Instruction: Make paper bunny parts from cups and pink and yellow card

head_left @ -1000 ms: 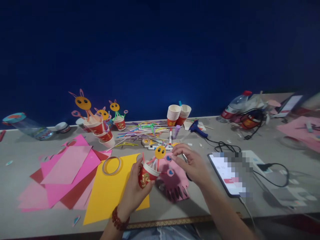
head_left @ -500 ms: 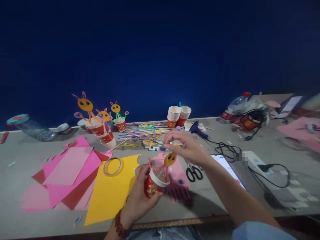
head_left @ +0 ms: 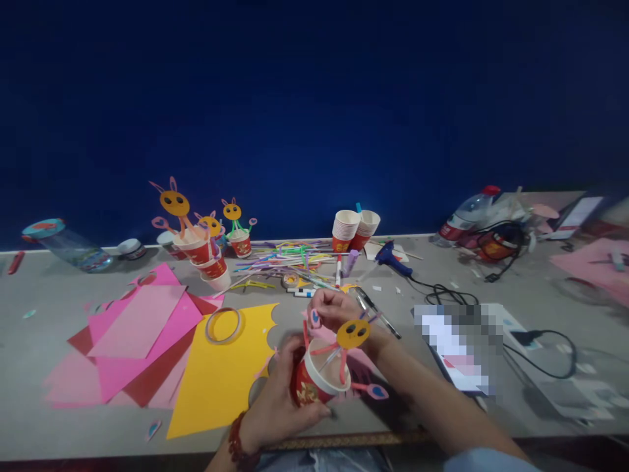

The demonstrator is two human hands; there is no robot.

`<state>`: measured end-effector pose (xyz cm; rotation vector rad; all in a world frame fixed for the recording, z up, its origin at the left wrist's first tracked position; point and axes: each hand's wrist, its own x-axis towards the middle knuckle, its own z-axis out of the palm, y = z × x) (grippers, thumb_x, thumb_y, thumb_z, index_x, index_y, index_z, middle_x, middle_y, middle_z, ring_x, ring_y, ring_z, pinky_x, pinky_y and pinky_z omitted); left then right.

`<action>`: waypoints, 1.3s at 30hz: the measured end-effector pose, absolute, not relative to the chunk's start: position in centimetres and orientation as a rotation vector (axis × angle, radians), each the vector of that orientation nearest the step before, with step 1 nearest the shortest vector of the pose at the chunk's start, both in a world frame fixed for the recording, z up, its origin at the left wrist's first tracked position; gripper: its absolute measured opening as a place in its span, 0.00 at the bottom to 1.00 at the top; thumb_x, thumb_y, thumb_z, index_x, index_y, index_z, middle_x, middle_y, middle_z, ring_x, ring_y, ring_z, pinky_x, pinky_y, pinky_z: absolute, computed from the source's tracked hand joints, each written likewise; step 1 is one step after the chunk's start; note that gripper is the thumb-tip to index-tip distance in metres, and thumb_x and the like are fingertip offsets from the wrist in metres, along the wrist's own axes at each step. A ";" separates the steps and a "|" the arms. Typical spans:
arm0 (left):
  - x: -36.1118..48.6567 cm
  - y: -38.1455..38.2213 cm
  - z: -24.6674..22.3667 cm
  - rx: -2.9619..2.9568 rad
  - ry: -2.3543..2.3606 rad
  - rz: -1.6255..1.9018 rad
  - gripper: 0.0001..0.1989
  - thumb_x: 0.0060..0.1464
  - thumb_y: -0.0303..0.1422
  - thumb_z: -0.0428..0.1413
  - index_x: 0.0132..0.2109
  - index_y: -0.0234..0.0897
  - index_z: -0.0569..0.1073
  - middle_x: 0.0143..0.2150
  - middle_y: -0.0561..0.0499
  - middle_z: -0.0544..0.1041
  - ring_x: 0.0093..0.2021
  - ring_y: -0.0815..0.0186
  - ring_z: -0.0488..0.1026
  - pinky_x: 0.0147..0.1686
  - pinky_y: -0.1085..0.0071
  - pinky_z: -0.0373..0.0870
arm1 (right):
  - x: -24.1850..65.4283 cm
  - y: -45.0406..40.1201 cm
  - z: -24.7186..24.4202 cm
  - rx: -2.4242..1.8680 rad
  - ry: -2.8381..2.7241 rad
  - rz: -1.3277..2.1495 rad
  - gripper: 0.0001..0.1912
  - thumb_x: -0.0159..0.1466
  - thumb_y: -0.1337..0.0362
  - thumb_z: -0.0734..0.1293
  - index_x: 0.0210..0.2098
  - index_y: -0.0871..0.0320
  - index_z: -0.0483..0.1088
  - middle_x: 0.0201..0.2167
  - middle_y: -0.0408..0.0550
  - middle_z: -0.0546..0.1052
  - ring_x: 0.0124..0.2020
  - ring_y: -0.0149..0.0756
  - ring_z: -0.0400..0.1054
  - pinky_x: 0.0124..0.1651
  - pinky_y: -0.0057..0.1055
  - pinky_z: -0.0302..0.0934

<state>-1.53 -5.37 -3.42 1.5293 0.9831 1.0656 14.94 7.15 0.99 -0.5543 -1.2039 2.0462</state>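
A red paper cup point(head_left: 309, 388) with a white rim is gripped by my left hand point(head_left: 278, 403), tilted slightly above the table. Out of it rises a yellow paper face point(head_left: 352, 333) with two dark eyes on a pink stem. Behind the cup, my right hand point(head_left: 339, 309) pinches a small pink paper piece with a blue heart point(head_left: 315, 318) at the top of the cup's left pink stick point(head_left: 305, 335). A similar heart piece point(head_left: 378, 391) sits at the end of the stick on the right. Part of a pink sheet point(head_left: 361, 364) lies behind the cup.
A yellow sheet point(head_left: 211, 373) with a tape roll point(head_left: 208, 329) on it and pink sheets point(head_left: 137, 321) lie left. Finished cup figures point(head_left: 240, 244), colourful sticks point(head_left: 289, 252) and stacked cups point(head_left: 345, 231) stand behind. A blue glue gun point(head_left: 393, 257) and cable are right.
My right hand has come down and closer to the cup, bringing the heart piece to the left stick. The cup and left hand have shifted slightly right. The scissors are now hidden by my arm.
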 end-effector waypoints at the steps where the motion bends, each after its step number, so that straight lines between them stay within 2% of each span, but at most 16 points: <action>1: -1.5 -5.4 -3.3 1.503 0.985 1.057 0.41 0.49 0.40 0.65 0.65 0.43 0.54 0.64 0.39 0.64 0.63 0.47 0.65 0.61 0.50 0.63 | 14.9 6.8 1.1 -0.558 -1.226 2.028 0.16 0.54 0.55 0.78 0.27 0.58 0.70 0.24 0.44 0.75 0.26 0.33 0.68 0.33 0.31 0.62; 5: -1.1 -5.4 -3.3 1.405 0.925 1.074 0.42 0.49 0.43 0.65 0.65 0.42 0.54 0.63 0.39 0.66 0.63 0.48 0.65 0.61 0.52 0.64 | 14.9 6.2 1.5 -0.629 -1.293 1.949 0.15 0.55 0.55 0.77 0.28 0.57 0.72 0.26 0.45 0.76 0.26 0.34 0.68 0.33 0.31 0.63; 7: -0.9 -5.4 -3.5 1.350 0.908 1.115 0.36 0.53 0.46 0.62 0.64 0.42 0.57 0.62 0.40 0.68 0.62 0.49 0.67 0.59 0.54 0.65 | 14.8 6.0 1.5 -0.661 -1.302 1.934 0.15 0.55 0.55 0.77 0.28 0.57 0.71 0.26 0.44 0.76 0.25 0.33 0.68 0.32 0.32 0.63; 10: -0.5 -5.4 -3.8 1.252 1.056 1.171 0.22 0.63 0.47 0.50 0.60 0.43 0.63 0.59 0.43 0.71 0.59 0.54 0.69 0.58 0.58 0.67 | 14.7 6.0 1.3 -0.714 -1.321 1.901 0.15 0.55 0.55 0.77 0.27 0.57 0.71 0.25 0.44 0.76 0.25 0.33 0.69 0.31 0.31 0.63; 12: -0.2 -5.4 -3.7 1.191 1.217 1.206 0.19 0.64 0.47 0.48 0.56 0.43 0.68 0.56 0.45 0.73 0.57 0.56 0.70 0.57 0.60 0.66 | 14.5 5.9 1.0 -0.723 -1.329 1.895 0.16 0.55 0.55 0.77 0.27 0.58 0.71 0.24 0.43 0.76 0.25 0.33 0.70 0.31 0.30 0.64; 15: 0.2 -5.0 -3.2 1.073 1.285 1.237 0.17 0.62 0.47 0.51 0.49 0.42 0.73 0.49 0.47 0.76 0.51 0.57 0.72 0.53 0.64 0.68 | 14.5 5.8 0.5 -0.711 -1.342 1.901 0.16 0.55 0.55 0.77 0.28 0.58 0.70 0.25 0.43 0.76 0.26 0.32 0.70 0.31 0.29 0.64; 19: 0.7 -4.1 -2.2 0.870 1.084 1.286 0.12 0.58 0.42 0.58 0.43 0.39 0.73 0.40 0.50 0.76 0.41 0.62 0.72 0.44 0.69 0.69 | 14.7 5.8 0.5 -0.682 -1.403 1.844 0.15 0.59 0.55 0.75 0.30 0.59 0.70 0.27 0.43 0.76 0.27 0.31 0.69 0.34 0.29 0.63; 23: 0.9 -3.6 -1.2 0.846 1.041 1.314 0.11 0.56 0.39 0.59 0.34 0.37 0.71 0.32 0.53 0.72 0.33 0.67 0.68 0.36 0.74 0.67 | 15.0 6.7 1.4 -0.711 -1.477 1.701 0.15 0.57 0.55 0.75 0.28 0.58 0.70 0.25 0.42 0.74 0.27 0.30 0.67 0.34 0.29 0.62; 27: 1.1 -3.3 -0.7 0.892 1.095 1.311 0.12 0.55 0.41 0.60 0.34 0.37 0.72 0.32 0.52 0.71 0.34 0.66 0.68 0.38 0.72 0.67 | 15.3 7.9 2.2 -0.740 -1.573 1.764 0.15 0.55 0.56 0.76 0.26 0.58 0.69 0.24 0.41 0.74 0.27 0.31 0.68 0.33 0.29 0.62; 31: 1.3 -3.1 -1.1 0.852 1.090 1.293 0.13 0.53 0.42 0.61 0.39 0.38 0.74 0.34 0.51 0.74 0.37 0.63 0.70 0.41 0.70 0.68 | 15.5 8.6 2.4 -0.770 -1.693 1.871 0.13 0.55 0.59 0.75 0.26 0.59 0.70 0.28 0.42 0.76 0.27 0.29 0.68 0.35 0.28 0.64; 39: 1.7 -2.6 -1.9 0.776 1.114 1.345 0.09 0.52 0.36 0.61 0.39 0.37 0.73 0.38 0.51 0.76 0.41 0.63 0.71 0.43 0.69 0.68 | 15.2 8.8 0.7 -0.711 -1.732 1.770 0.13 0.58 0.59 0.74 0.27 0.59 0.68 0.28 0.42 0.75 0.27 0.30 0.69 0.32 0.28 0.65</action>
